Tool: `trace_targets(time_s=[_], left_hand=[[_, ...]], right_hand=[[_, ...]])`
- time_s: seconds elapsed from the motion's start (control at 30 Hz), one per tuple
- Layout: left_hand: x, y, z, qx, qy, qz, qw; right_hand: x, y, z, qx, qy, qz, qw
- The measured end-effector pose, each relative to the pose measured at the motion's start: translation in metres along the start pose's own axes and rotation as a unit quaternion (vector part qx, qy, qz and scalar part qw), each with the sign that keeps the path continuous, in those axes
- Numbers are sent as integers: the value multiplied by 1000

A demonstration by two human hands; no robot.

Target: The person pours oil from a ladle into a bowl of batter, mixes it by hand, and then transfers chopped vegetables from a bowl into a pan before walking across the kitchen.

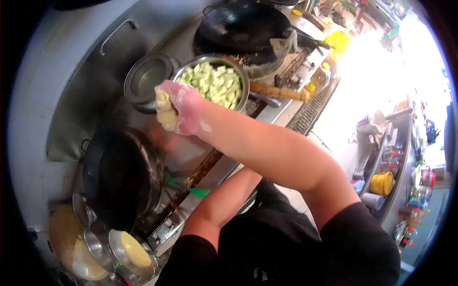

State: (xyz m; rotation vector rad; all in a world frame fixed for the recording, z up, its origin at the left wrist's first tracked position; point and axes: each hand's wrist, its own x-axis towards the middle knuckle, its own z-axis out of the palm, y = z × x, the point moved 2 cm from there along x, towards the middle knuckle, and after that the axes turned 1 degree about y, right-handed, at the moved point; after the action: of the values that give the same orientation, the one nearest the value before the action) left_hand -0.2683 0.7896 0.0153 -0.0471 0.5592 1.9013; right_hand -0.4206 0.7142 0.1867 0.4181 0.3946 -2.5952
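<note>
My right hand [180, 107] is raised over the steel counter, with white paste smeared on its skin. Its fingers curl around a wet-looking, pale yellow doughy lump [167, 119]; where coated fingers end and lump begins is hard to make out. Just beyond the wrist is a steel bowl [245, 88] full of diced pale green vegetable [214, 83]. Beside the hand stands a grey pot [131, 88] with liquid inside. My left forearm passes beneath the right one, and my left hand is hidden. A reddish blur shows on the counter below the right hand.
A large dark wok [117, 181] sits at the left, another wok [243, 26] at the back. Pale yellow batter fills a bowl [131, 250] at lower left, near other steel bowls. A wooden handle [279, 90] lies past the diced vegetable. Shelves with jars [381, 183] stand at right.
</note>
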Motion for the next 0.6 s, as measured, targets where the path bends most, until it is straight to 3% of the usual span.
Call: trace_targets(time_s=[0.03,0.07,0.1,0.13,0.17,0.23,0.3,0.37,0.53,0.57,0.6], left_hand=[[42,1,1,-1,1,5,1000],[85,2,-19,355,265,66,894],[118,13,-32,635,475,110,600],[147,21,-39,632,480,110,598],[171,32,-49,560,541,80,622],[201,42,-80,479,602,51,636],[220,44,-108,515,543,11,664],[211,53,-79,499,559,47,661],[221,47,-63,311,457,-16,833],[224,46,-52,310,461,-14,831],[228,43,-35,213,451,16,867]], right_hand=[[1,-21,-14,17,-5,17,1000],[1,-39,-25,35,-11,35,999],[-5,-55,-26,33,-15,39,999],[-16,-69,-27,45,72,3,996],[-24,-81,-32,55,158,-31,985],[-28,-102,-58,53,130,-2,990],[-35,-119,-74,46,104,25,993],[-40,-132,-81,-14,99,30,994],[-25,-144,-87,-42,125,69,989],[-21,-143,-88,-16,115,73,990],[-18,-142,-90,9,107,77,991]])
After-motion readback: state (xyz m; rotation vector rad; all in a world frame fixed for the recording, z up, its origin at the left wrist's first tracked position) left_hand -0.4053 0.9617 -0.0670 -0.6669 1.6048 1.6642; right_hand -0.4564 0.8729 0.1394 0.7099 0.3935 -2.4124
